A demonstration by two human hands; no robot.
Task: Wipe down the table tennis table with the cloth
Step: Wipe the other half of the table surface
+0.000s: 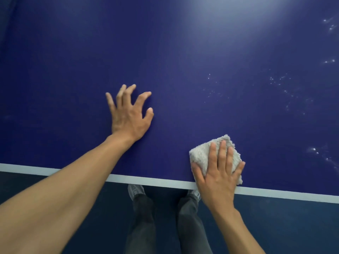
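Under fingers of the right hand, cloth

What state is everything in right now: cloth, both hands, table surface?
Table tennis table: blue top, with pale specks, perhaps droplets, scattered on its right part.
Cloth: folded into a pad, lying flat by the table's near edge.
Right hand: fingers straight, pressing flat on the cloth.
Left hand: fingers spread, resting on the table, holding nothing.
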